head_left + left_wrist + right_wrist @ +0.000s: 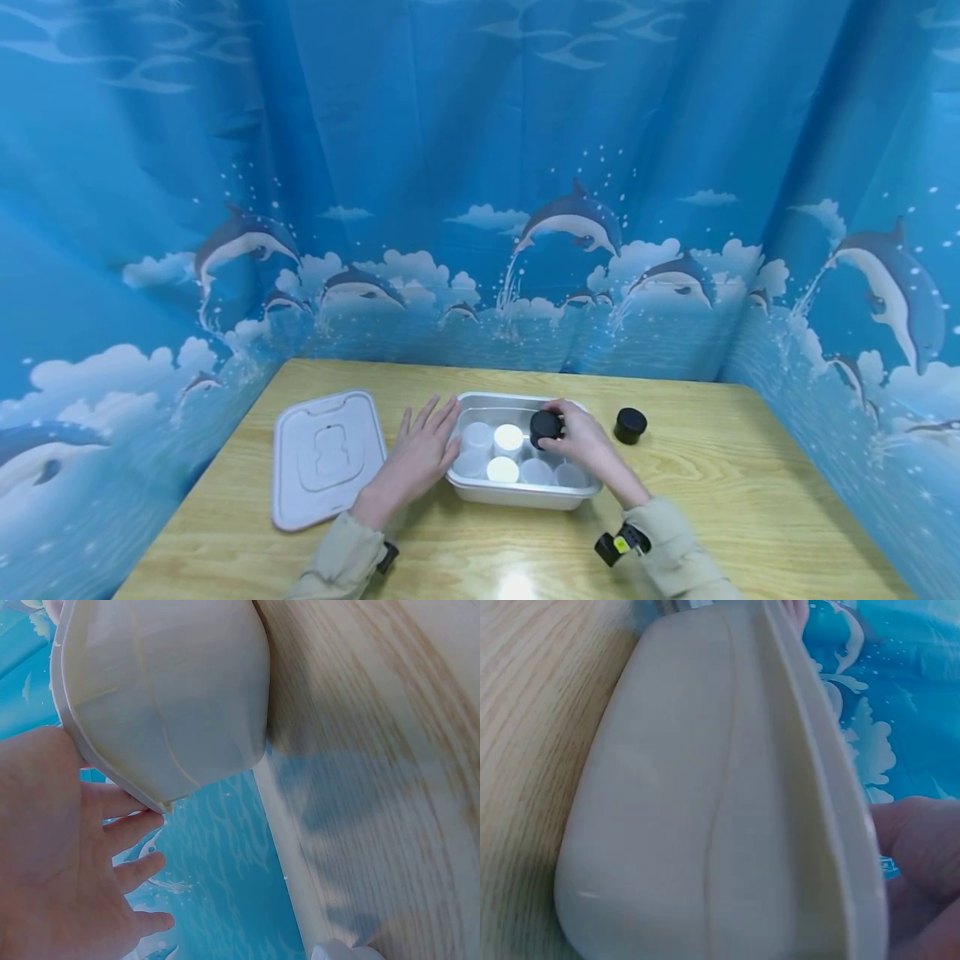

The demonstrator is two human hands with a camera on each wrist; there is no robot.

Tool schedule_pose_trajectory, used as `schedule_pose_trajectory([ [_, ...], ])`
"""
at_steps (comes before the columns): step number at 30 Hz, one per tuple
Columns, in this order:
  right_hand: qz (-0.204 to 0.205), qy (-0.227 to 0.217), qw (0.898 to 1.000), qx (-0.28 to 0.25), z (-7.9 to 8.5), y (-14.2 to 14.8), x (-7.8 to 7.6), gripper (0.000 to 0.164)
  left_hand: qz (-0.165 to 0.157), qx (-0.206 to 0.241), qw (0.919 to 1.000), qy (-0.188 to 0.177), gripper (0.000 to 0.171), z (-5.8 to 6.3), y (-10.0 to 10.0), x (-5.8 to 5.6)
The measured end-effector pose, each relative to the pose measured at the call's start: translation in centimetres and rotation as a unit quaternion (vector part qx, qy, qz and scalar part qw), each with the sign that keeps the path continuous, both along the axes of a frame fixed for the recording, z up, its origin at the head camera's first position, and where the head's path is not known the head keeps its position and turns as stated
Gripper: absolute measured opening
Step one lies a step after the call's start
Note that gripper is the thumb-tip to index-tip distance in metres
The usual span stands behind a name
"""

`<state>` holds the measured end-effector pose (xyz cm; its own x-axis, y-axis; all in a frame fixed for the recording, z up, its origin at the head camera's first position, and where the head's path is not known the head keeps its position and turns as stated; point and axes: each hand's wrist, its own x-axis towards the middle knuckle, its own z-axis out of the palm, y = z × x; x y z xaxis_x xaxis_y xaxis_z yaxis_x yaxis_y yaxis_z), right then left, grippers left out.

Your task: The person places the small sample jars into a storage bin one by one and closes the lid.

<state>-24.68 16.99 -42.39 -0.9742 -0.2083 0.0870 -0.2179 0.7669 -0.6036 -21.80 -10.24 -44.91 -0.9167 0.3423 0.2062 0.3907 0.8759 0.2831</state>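
A white rectangular container [517,497] stands on the table, with several round white and translucent pieces [537,472] inside it. My right hand [583,437] grips a short black cylinder [545,426] at the right part of the container. In the right wrist view the container's wall hides that cylinder, and only part of the hand shows beyond the rim. With fingers spread, my left hand [422,450] touches the container's left rim. The left wrist view shows the rim [112,776] lying against the palm side of this hand.
Left of the container a white lid [330,450] lies flat on the wooden table [720,500]. Another short black cylinder [630,425] stands to the right of the container. Behind the table's far edge hangs a blue curtain [450,167] with dolphins.
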Motion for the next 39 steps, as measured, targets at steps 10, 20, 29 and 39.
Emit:
schedule_pose_trajectory([
  [10,0.034,0.006,0.997,0.073,-1.0,-0.6,-0.9,0.045,0.0,-0.011,0.9999,0.003,0.058,0.0,0.2,-0.1],
  [20,0.031,-0.025,0.996,0.085,-1.1,-0.8,-0.9,0.044,-0.003,-0.012,0.9999,0.005,0.057,0.3,0.3,0.0],
  [29,-0.018,0.025,0.998,-0.051,-0.2,-0.2,0.0,0.037,-0.004,-0.009,0.9999,0.006,0.057,0.2,0.3,-0.1],
  [39,-0.027,0.109,0.976,-0.185,-0.7,2.6,-0.4,0.043,-0.009,0.003,0.9998,0.015,0.056,0.2,0.1,-0.1],
])
